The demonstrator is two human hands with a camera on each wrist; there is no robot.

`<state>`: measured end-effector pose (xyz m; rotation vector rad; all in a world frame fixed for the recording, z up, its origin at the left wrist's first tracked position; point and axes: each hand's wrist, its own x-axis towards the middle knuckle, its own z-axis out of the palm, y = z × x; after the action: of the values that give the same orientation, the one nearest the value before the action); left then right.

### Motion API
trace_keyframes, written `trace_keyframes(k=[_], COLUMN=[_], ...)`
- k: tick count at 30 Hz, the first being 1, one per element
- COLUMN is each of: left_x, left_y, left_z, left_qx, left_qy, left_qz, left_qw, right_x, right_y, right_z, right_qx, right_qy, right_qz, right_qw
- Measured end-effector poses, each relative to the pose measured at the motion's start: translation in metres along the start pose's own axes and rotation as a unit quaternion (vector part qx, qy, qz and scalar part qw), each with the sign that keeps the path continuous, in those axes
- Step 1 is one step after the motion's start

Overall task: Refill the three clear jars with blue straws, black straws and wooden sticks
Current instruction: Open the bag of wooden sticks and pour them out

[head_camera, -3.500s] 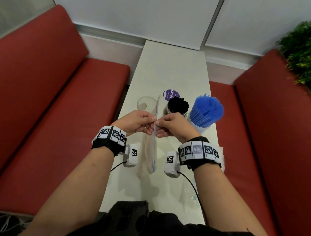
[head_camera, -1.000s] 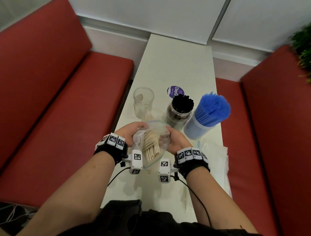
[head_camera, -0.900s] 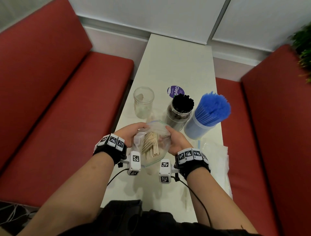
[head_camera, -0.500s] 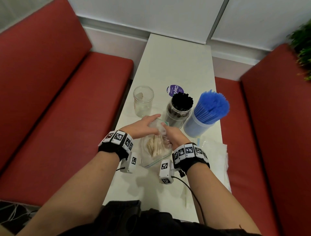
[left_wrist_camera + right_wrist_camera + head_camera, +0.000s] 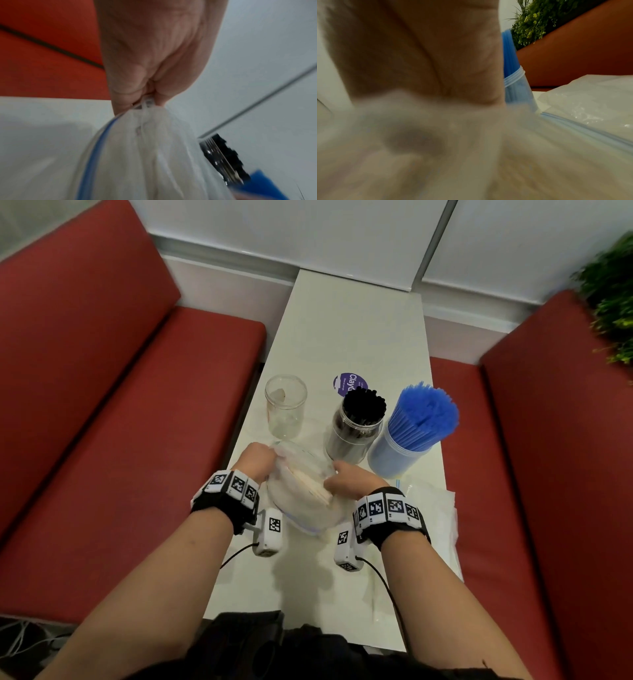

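Since half a second ago the left hand [image 5: 255, 462] has drawn back from across the zip bag [image 5: 301, 510]. It now pinches the bag's rim at the far left corner, fingers clenched on the plastic. The right hand [image 5: 354, 479] sits at the bag's mouth, fingers curled round the ends of the wooden sticks [image 5: 313, 486] inside. The bag is held over the desk [image 5: 349, 330], just in front of an empty glass jar [image 5: 286, 409] and a jar of black straws [image 5: 358, 426].
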<state>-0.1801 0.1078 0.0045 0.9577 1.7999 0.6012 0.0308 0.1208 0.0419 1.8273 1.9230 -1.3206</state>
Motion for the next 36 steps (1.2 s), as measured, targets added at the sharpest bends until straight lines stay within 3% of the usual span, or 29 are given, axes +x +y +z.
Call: trace_keyframes(k=[2, 4, 6, 9, 10, 11, 14, 17, 18, 22, 25, 27, 29, 31, 32, 34, 36], left_x=[0.001, -0.005, -0.010, -0.016, -0.019, -0.020, -0.020, -0.016, -0.016, -0.016, -0.022, -0.024, -0.024, -0.026, -0.025, -0.021, -0.020], left_y=[-0.008, -0.012, -0.016, -0.018, -0.018, -0.017, -0.018, -0.016, -0.013, 0.012, 0.033, 0.044, 0.050, 0.056, 0.057, 0.055, 0.050], left_z=[-0.001, -0.001, 0.000, -0.002, -0.003, -0.004, -0.004, -0.008, -0.009, -0.013, -0.014, -0.010, -0.002, 0.006, 0.011, 0.018, 0.022], left_qx=[-0.168, -0.304, -0.345, -0.316, -0.300, -0.287, -0.246, -0.164, -0.109, 0.141, 0.227, 0.260, 0.312, 0.293, 0.233, 0.161, 0.153], left_qy=[-0.021, -0.021, -0.010, -0.023, -0.051, -0.076, -0.116, -0.150, -0.166, -0.236, -0.300, -0.350, -0.326, -0.275, -0.286, -0.308, -0.260], left_qz=[-0.070, -0.110, -0.108, -0.095, -0.092, -0.096, -0.126, -0.142, -0.137, -0.070, -0.013, 0.034, 0.091, 0.145, 0.171, 0.185, 0.178], left_qw=[0.983, 0.946, 0.932, 0.944, 0.948, 0.950, 0.954, 0.965, 0.971, 0.959, 0.926, 0.899, 0.888, 0.904, 0.914, 0.919, 0.937], right_x=[0.000, 0.004, 0.006, 0.006, 0.008, 0.009, 0.009, 0.010, 0.011, 0.012, 0.010, 0.010, 0.010, 0.009, 0.009, 0.009, 0.011], right_y=[0.003, 0.011, 0.018, 0.026, 0.026, 0.027, 0.037, 0.041, 0.041, 0.033, 0.025, 0.021, 0.017, 0.011, 0.008, 0.007, 0.008], right_z=[0.001, 0.002, 0.000, -0.002, -0.001, 0.001, 0.008, 0.012, 0.010, -0.002, -0.012, -0.014, -0.015, -0.014, -0.012, -0.010, -0.010], right_qx=[-0.050, -0.039, 0.034, 0.187, 0.339, 0.527, 0.730, 0.772, 0.775, 0.687, 0.605, 0.581, 0.550, 0.523, 0.518, 0.517, 0.504], right_qy=[0.026, 0.056, 0.101, 0.136, 0.128, 0.109, 0.050, 0.046, 0.039, 0.000, 0.016, 0.015, 0.016, -0.012, -0.025, -0.022, 0.004], right_qz=[0.024, 0.064, 0.093, 0.110, 0.134, 0.147, 0.139, 0.160, 0.154, 0.146, 0.142, 0.122, 0.099, 0.072, 0.064, 0.054, 0.037], right_qw=[0.998, 0.996, 0.990, 0.967, 0.922, 0.830, 0.667, 0.613, 0.612, 0.712, 0.783, 0.805, 0.829, 0.849, 0.853, 0.854, 0.863])
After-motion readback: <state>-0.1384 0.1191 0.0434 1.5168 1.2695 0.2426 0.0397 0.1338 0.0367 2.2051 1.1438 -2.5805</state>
